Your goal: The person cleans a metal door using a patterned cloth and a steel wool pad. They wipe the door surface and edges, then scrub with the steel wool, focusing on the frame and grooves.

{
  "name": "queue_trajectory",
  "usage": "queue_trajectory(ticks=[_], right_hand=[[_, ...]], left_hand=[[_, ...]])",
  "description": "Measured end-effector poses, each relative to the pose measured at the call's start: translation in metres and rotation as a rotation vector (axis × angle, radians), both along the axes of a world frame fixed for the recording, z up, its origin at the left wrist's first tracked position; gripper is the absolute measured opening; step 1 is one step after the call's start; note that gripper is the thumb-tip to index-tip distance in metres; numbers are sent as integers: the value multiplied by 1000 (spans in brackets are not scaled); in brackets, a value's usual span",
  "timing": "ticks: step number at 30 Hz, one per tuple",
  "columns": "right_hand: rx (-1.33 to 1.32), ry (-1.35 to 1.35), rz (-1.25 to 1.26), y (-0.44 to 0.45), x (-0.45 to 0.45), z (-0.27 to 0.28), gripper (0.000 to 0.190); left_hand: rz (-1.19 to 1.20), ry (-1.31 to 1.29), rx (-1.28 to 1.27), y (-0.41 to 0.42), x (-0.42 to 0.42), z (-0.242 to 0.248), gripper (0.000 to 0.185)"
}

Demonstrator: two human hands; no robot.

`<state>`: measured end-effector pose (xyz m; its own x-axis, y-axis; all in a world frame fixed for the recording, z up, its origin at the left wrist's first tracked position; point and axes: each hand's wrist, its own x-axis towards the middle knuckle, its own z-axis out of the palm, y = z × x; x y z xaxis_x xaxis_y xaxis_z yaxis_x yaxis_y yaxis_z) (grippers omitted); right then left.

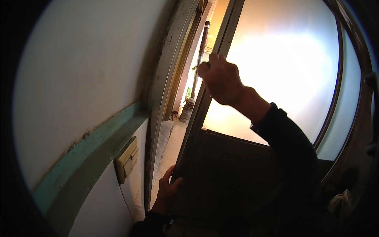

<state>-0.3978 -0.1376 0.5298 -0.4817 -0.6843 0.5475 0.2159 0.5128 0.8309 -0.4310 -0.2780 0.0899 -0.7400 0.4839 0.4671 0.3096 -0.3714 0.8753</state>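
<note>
A door (234, 166) with a dark lower panel and a bright frosted pane (281, 74) stands partly open before me. My left hand (168, 188) grips the door's edge low down, its fingers on the outer side and the thumb on the near side. Higher up, my right hand (222, 77) is at the door's metal stile (226, 35), its fingers bent near the edge. Whether these fingers hold something is hard to see. Both arms wear dark sleeves.
To the left are the door frame (160, 89), a white wall (83, 59) with a green ledge (97, 139), and a cream wall switch (127, 161). Through the gap show a pole (202, 44), a dark container (187, 111) and pale floor (174, 136). A whitish cloth-like thing (340, 200) lies lower right.
</note>
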Motion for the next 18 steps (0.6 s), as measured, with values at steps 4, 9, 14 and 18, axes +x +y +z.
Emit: queue_trajectory(ticks=[4,9,14,18], right_hand=[[-102,258,62,-1,-14,125,15],[-132,272,88,11,-25,70,19],[-199,44,205,18,-14,-95,10],[-214,-131,172,3,4,-166,12]], left_hand=[[42,45,1,1,-2,-2,68],[45,4,8,3,-4,-2,61],[-18,-63,73,6,-4,-7,55],[-42,-68,122,8,-8,-13,53]])
